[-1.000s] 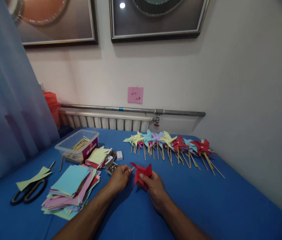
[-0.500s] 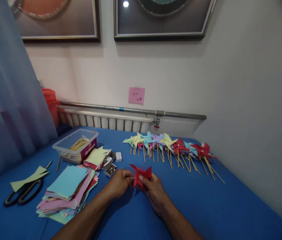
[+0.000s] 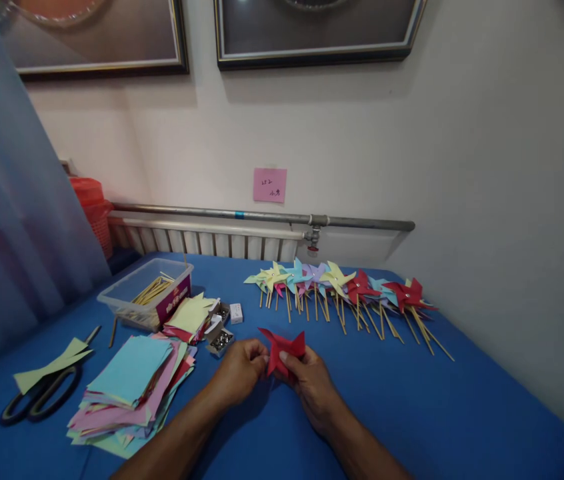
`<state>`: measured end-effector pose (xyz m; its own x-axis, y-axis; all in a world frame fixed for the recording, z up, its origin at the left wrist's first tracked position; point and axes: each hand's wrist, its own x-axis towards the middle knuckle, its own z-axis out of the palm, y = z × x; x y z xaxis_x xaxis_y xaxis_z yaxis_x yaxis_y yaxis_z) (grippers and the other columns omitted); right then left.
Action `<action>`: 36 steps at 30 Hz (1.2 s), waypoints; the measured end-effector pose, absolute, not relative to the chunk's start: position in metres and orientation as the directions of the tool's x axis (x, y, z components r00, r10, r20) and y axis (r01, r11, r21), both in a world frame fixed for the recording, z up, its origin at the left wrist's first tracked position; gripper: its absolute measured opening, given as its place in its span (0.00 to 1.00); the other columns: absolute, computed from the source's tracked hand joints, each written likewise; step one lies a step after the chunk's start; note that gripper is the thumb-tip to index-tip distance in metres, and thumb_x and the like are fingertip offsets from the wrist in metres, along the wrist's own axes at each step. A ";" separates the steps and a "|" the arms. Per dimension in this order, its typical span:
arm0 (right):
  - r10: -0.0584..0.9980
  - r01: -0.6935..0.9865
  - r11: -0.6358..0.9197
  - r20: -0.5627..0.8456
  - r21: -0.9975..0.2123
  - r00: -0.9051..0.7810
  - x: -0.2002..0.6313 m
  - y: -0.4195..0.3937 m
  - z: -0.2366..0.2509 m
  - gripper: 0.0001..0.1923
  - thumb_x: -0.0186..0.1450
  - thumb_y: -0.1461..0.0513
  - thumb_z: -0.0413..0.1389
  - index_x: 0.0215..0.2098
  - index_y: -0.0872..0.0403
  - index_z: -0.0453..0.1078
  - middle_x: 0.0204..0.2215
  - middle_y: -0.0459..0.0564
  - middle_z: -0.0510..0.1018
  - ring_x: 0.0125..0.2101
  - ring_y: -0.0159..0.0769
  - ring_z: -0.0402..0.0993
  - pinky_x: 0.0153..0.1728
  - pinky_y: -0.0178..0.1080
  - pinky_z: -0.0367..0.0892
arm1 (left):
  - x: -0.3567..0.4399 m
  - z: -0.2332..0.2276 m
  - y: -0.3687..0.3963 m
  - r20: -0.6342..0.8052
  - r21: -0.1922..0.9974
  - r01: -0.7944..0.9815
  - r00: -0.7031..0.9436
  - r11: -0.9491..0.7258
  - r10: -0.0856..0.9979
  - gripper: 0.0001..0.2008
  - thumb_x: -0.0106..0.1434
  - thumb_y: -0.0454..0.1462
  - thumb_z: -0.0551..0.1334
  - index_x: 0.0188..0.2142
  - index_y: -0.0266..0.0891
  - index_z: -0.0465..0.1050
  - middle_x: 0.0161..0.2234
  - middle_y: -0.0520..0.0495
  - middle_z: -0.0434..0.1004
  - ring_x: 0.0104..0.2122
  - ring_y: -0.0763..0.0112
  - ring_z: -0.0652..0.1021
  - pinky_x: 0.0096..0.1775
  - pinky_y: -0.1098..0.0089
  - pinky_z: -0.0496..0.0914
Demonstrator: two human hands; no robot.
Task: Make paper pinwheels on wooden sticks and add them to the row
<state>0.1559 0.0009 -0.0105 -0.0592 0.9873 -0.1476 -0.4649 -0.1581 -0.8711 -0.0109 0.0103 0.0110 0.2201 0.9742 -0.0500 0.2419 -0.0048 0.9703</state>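
Black-handled scissors [image 3: 37, 402] near blue table's [image 3: 462, 413] left edge; stacked coloured paper squares [image 3: 135, 383] beside; clear plastic tub of wooden sticks [image 3: 146, 290] behind; finished paper pinwheels [image 3: 347, 293] along far edge.

Between both hands, the red pinwheel [image 3: 282, 349] is matt folded paper. Left of the left hand [image 3: 240, 369] lie matt paper squares [image 3: 135, 379]; under the hands, blue cloth [image 3: 412, 413], smooth.

You have one view only, from the camera on your head, looking forward and down across the blue table [image 3: 412, 413] toward the wall [image 3: 362, 147]. Your forearms enter from the bottom edge, close below the lens; the radiator [image 3: 202, 241] lies well beyond.
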 end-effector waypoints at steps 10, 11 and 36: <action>0.988 -0.456 -0.155 -0.147 -0.876 -0.052 0.156 0.003 -0.018 0.24 0.47 0.53 0.78 0.37 0.55 0.80 0.31 0.49 0.86 0.29 0.37 0.80 0.34 0.39 0.74 | -0.007 0.012 0.006 -0.037 0.975 0.223 0.227 -0.015 0.973 0.07 0.56 0.40 0.59 0.25 0.40 0.69 0.21 0.54 0.70 0.23 0.72 0.67 0.28 0.71 0.57; 0.987 -0.449 -0.158 -0.156 -0.879 -0.043 0.155 0.004 -0.019 0.25 0.46 0.54 0.79 0.37 0.55 0.80 0.31 0.48 0.86 0.29 0.38 0.80 0.35 0.40 0.74 | -0.007 0.012 0.006 -0.039 0.974 0.226 0.227 -0.014 0.973 0.07 0.56 0.40 0.59 0.25 0.40 0.69 0.21 0.54 0.69 0.22 0.73 0.66 0.28 0.71 0.57; 0.991 -0.397 -0.132 -0.131 -0.908 -0.028 0.153 0.007 -0.022 0.22 0.48 0.54 0.76 0.37 0.54 0.79 0.27 0.47 0.84 0.26 0.37 0.77 0.32 0.39 0.71 | -0.005 0.018 0.003 -0.058 0.964 0.267 0.167 0.012 0.984 0.05 0.56 0.33 0.58 0.25 0.39 0.70 0.20 0.56 0.67 0.21 0.75 0.64 0.26 0.72 0.54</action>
<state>0.1532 0.0065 -0.0225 -0.0278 0.9909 -0.1313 -0.3968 -0.1315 -0.9084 -0.0053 0.0031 0.0176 0.1670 0.9842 -0.0582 0.2666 0.0118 0.9637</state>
